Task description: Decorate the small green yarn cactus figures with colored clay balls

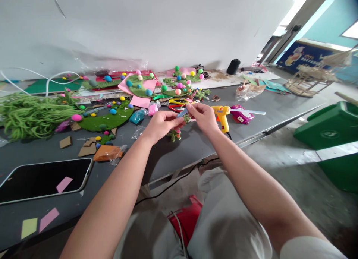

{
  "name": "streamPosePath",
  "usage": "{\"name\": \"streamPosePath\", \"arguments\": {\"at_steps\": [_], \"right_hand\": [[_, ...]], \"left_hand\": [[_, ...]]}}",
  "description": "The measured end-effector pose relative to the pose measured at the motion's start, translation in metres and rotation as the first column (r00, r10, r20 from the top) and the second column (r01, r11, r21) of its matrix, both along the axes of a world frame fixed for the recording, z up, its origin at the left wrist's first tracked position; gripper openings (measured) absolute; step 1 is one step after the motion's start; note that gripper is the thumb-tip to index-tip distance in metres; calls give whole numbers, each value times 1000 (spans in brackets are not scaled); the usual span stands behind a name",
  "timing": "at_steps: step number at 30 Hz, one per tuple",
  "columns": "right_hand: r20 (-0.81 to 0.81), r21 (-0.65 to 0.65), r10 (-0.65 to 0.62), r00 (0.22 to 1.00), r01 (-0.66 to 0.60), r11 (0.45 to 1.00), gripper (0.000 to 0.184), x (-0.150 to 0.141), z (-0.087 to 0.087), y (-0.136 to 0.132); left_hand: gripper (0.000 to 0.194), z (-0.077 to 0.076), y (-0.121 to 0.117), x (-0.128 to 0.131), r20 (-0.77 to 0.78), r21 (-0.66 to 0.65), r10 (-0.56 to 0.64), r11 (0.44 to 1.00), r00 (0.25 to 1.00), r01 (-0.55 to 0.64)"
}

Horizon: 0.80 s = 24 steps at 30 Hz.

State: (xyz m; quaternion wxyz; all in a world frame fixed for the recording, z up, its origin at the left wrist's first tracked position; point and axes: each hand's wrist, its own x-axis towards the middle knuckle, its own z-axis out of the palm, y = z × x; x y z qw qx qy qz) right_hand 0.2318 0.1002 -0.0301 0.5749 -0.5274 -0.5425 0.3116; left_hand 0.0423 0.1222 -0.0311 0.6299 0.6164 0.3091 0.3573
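In the middle of the bench, my left hand (pixel 160 126) pinches one end of a small light-blue strip (pixel 182 113) between thumb and fingers. My right hand (pixel 204 118) closes its thumb and forefinger on the strip's upper end. Just below the hands is a green fuzzy piece with small coloured balls (pixel 175 135), partly covered by my fingers; I cannot tell whether it touches them. Right of my right hand stands a yellow glue gun (pixel 222 115) with a pale glue stick out of its back. Yellow-handled scissors (pixel 179 101) lie behind the hands.
Green felt shapes with pompoms (pixel 104 117), green yarn (pixel 28 115) and an orange packet (pixel 107 153) cover the left side. A phone (pixel 41 180) lies front left. Right of the glue gun is a magenta object (pixel 242 114). A green bin (pixel 330 128) stands beyond the bench edge.
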Motion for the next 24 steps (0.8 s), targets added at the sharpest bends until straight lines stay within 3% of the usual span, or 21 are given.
{"name": "streamPosePath", "arguments": {"at_steps": [3,7,13,18,24], "right_hand": [[-47,-28,66,997,-68,997,42,2,0,-2],[52,-44,210,976,-208,977,44,-6,0,-6],[109,26,103,989,-106,994,38,-11,-1,-3],[43,1,8,999,-8,1000,42,0,-1,2],[65,-44,200,978,-197,979,43,-7,3,-6]], "left_hand": [[48,1,-1,0,25,-5,10,1000,1000,-10],[49,-2,1,1,35,18,-12,1000,999,11],[47,-5,4,1,16,23,15,1000,1000,-16],[45,-2,1,-1,-11,40,13,999,1000,-12],[46,-1,0,0,-24,91,4,996,1000,-1]]}}
